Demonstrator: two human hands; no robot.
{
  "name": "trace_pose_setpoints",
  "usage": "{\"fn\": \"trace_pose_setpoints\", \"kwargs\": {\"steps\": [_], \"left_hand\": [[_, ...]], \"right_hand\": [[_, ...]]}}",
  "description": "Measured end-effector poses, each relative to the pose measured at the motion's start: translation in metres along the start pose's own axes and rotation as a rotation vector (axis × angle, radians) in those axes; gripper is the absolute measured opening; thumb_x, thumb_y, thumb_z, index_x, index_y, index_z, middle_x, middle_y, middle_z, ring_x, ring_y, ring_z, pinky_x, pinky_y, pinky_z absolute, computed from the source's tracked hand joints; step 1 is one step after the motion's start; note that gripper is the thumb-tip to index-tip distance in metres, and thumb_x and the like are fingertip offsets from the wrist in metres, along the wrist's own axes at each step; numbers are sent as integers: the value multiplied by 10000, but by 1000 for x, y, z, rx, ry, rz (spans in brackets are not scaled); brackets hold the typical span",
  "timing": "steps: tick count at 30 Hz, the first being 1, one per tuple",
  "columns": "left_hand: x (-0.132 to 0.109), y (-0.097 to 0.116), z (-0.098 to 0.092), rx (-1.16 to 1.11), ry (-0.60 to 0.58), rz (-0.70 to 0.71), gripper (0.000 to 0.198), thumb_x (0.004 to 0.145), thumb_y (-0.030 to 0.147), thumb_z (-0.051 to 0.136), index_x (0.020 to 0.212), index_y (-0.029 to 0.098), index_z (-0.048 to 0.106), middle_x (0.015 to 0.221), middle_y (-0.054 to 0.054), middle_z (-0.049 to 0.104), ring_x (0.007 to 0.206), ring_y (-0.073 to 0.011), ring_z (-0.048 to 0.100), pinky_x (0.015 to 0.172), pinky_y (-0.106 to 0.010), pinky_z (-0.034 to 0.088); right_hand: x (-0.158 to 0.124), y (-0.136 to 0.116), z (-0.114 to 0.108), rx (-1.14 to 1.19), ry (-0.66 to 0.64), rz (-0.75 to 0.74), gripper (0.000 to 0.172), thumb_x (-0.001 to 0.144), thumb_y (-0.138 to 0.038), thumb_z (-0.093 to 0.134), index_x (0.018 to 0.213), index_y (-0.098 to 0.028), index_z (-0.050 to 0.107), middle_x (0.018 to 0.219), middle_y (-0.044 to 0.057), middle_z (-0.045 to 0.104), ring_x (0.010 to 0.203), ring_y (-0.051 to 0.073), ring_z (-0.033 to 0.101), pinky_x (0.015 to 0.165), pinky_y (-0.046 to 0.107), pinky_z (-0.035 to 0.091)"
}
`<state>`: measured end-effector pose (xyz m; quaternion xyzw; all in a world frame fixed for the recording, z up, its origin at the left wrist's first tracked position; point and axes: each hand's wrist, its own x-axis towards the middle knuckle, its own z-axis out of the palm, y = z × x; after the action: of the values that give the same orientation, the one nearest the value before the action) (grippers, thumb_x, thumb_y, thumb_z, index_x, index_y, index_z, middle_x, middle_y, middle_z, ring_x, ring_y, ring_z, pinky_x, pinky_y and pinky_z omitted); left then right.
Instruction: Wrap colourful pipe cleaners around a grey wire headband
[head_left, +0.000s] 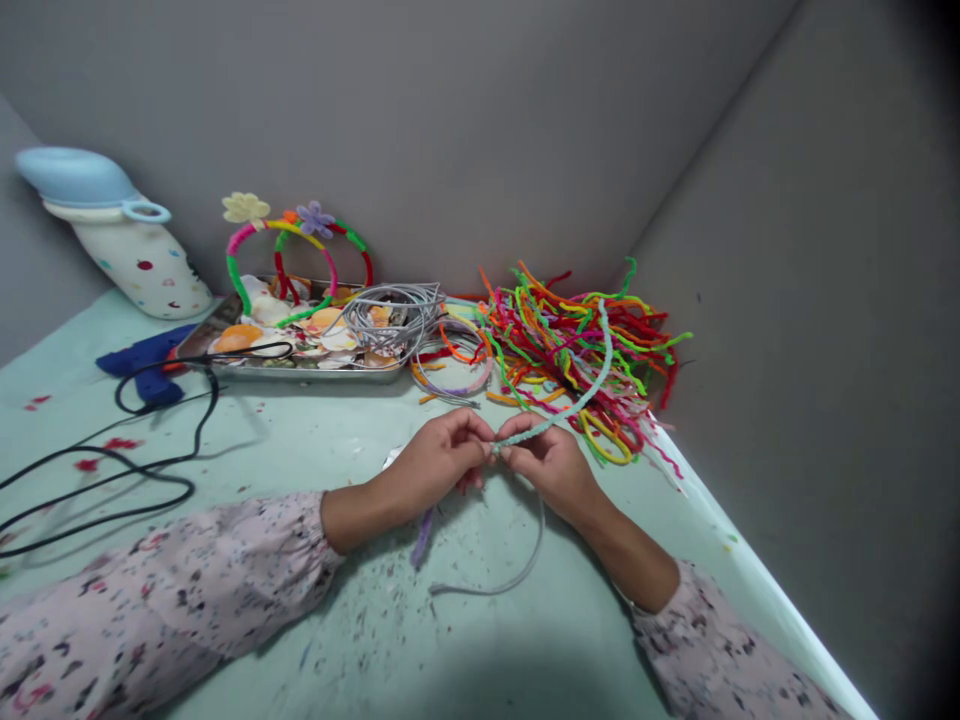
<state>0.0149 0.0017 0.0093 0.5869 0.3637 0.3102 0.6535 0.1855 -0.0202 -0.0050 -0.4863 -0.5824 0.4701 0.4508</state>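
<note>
My left hand (439,457) and my right hand (546,457) meet over the pale green table (315,440), fingertips pinched together. Both grip a thin grey headband (517,575) whose loop curves down toward me. A light blue pipe cleaner (592,385) runs from the pinch up and to the right, over the pile of coloured pipe cleaners (577,350). A purple pipe cleaner (421,538) hangs from under my left hand.
A metal tray (225,362) with shells and bare grey headbands (394,315) stands at the back. Two decorated headbands (300,250) rise behind it. A blue glue gun (146,365) with a black cord (150,465) lies left, near a spotted white container (142,260). Grey walls close the corner.
</note>
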Motion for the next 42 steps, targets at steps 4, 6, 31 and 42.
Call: {"fn": "trace_pose_setpoints", "kwargs": {"steps": [4, 6, 31, 42], "left_hand": [[-2, -4, -1, 241, 48, 50, 105, 794, 259, 524, 852, 172, 537, 595, 46, 520, 477, -78, 472, 446, -182, 335], [-2, -5, -1, 330, 61, 48, 105, 802, 253, 498, 830, 170, 557, 573, 43, 515, 470, -79, 450, 450, -187, 314], [-1, -7, 1, 229, 37, -22, 104, 787, 259, 489, 756, 167, 527, 507, 63, 433, 431, -68, 370, 431, -188, 281], [-2, -7, 1, 225, 40, -23, 117, 793, 275, 498, 762, 166, 528, 516, 64, 439, 424, -61, 370, 426, -186, 285]], "right_hand": [[1, 1, 0, -14, -5, 0, 151, 697, -199, 621, 842, -188, 580, 640, -40, 543, 514, 96, 481, 500, 227, 394], [1, 2, 0, -47, 5, -27, 141, 697, -189, 617, 834, -186, 587, 668, -36, 543, 523, 92, 470, 504, 226, 390], [-1, 6, 1, -202, -15, -117, 101, 761, -184, 594, 862, -190, 589, 797, 3, 603, 639, 114, 556, 584, 230, 441], [-2, 1, 4, -110, 12, -8, 113, 705, -197, 618, 814, -193, 587, 640, -33, 553, 503, 93, 471, 471, 217, 377]]}}
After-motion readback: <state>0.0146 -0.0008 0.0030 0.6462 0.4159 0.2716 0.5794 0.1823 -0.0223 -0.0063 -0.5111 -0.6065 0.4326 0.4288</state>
